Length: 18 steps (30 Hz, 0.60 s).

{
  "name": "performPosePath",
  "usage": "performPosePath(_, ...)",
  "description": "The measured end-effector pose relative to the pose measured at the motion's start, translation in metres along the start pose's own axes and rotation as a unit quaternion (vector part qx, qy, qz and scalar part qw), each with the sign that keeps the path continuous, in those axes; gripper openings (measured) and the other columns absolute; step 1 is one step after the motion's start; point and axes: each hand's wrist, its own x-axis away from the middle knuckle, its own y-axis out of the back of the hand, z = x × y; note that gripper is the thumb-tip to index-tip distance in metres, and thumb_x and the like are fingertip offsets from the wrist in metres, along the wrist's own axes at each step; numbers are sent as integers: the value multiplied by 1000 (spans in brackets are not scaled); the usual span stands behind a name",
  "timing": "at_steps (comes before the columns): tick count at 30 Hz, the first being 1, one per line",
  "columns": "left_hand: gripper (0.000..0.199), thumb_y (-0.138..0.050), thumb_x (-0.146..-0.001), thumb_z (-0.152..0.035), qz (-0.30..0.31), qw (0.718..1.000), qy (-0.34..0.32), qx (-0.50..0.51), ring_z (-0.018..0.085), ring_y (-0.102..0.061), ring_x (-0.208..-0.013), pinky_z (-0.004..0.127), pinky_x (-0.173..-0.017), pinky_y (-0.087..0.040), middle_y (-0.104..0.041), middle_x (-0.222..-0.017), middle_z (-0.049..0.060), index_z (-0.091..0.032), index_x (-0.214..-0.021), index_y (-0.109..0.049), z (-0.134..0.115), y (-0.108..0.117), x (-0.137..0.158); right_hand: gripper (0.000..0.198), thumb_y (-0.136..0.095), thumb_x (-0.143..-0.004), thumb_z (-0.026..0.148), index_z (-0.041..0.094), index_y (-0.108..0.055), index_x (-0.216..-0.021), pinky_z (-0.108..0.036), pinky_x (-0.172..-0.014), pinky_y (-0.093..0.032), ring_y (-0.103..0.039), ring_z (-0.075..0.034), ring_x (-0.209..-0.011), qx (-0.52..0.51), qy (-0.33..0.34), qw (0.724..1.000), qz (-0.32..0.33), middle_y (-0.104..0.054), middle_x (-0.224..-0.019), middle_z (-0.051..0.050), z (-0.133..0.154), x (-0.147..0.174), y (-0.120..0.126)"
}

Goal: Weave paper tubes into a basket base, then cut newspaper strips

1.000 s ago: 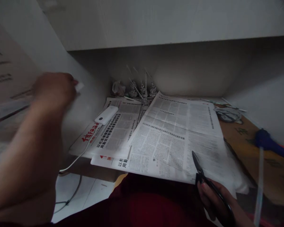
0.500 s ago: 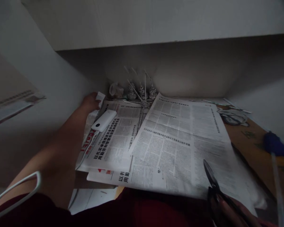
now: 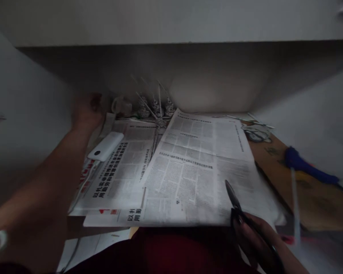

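Observation:
My right hand [image 3: 261, 232] grips a pair of scissors [image 3: 232, 195] by the dark handles, low at the right over a newspaper sheet [image 3: 191, 171]. The blades point forward and look closed. My left hand [image 3: 88, 111] reaches into the dim back left corner, close to a translucent crumpled bag or cup [image 3: 122, 106]. Its fingers are blurred and dark, so what they hold, if anything, cannot be made out. Below that hand, a white power bank [image 3: 106, 146] with a cable lies on a folded newspaper [image 3: 125, 163].
Several woven paper cones [image 3: 157, 108] with sticks stand by the back wall. At right, a blue glue gun [image 3: 308, 167] with a glue stick lies on a brown board [image 3: 274, 167], near a coil of cord [image 3: 257, 135]. A shelf edge [image 3: 171, 42] hangs overhead.
My left hand has moved from beside the white packet farther back into the corner. My right hand keeps the scissors over the newspaper. The view has shifted right.

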Motion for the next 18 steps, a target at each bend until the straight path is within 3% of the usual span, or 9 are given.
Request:
performPosePath(3,51,-50,-95,-47,4,999,-38,18,18,-64,-109,34,-99,-50,-69,-124,7,-10,-129,-61,-36,5,34,47,-56,-86,65,21,-49,-71,-22,-40,-27,-35,-8,-41,-9,-13,999,39,-40,-50,6,11,-4,8)
performPosePath(6,39,-56,-93,-43,114,985,-125,45,19,-68,-100,39,-94,-53,-73,-112,4,-17,-119,-67,-65,-2,84,41,-62,-84,59,20,-51,-75,-23,-44,-33,-42,-10,-46,19,-21,998,59,-45,-56,5,19,-8,24)
performPosePath(7,38,-59,-91,-45,166,966,-186,62,20,-68,-100,39,-92,-54,-73,-112,5,-18,-117,-68,-71,-8,103,40,-64,-84,57,20,-53,-74,-24,-46,-35,-46,-10,-50,50,-11,997,49,-48,-59,4,23,-10,31)
performPosePath(9,36,-62,-89,-48,257,903,-328,101,22,-65,-109,40,-97,-53,-72,-115,6,-21,-112,-70,-79,-21,140,38,-65,-84,55,20,-56,-73,-24,-51,-36,-49,-12,-56,141,4,990,18,-52,-62,2,29,-14,48)
performPosePath(10,39,-63,-89,-48,289,876,-369,111,23,-62,-116,40,-100,-52,-70,-122,6,-24,-119,-67,-81,-29,157,37,-64,-84,54,20,-58,-74,-25,-52,-36,-50,-12,-58,191,11,982,3,-54,-64,2,33,-18,57)
performPosePath(12,48,-64,-87,-51,301,851,-414,117,26,-57,-125,45,-101,-52,-65,-130,8,-26,-128,-62,-84,-42,186,35,-62,-85,54,20,-61,-77,-26,-53,-35,-50,-13,-59,284,22,958,-29,-56,-64,1,41,-27,74)
performPosePath(15,55,-63,-88,-51,311,844,-430,85,28,-52,-132,56,-110,-42,-58,-141,8,-30,-138,-54,-84,-54,213,31,-55,-88,47,20,-62,-75,-27,-54,-35,-54,-16,-60,396,24,913,-92,-60,-65,-1,50,-47,99)
performPosePath(18,57,-61,-89,-52,298,852,-424,76,27,-53,-132,57,-113,-39,-58,-142,7,-32,-141,-51,-81,-54,223,31,-53,-88,42,20,-62,-69,-30,-55,-34,-59,-20,-63,528,-16,832,-168,-64,-66,-5,55,-71,123)
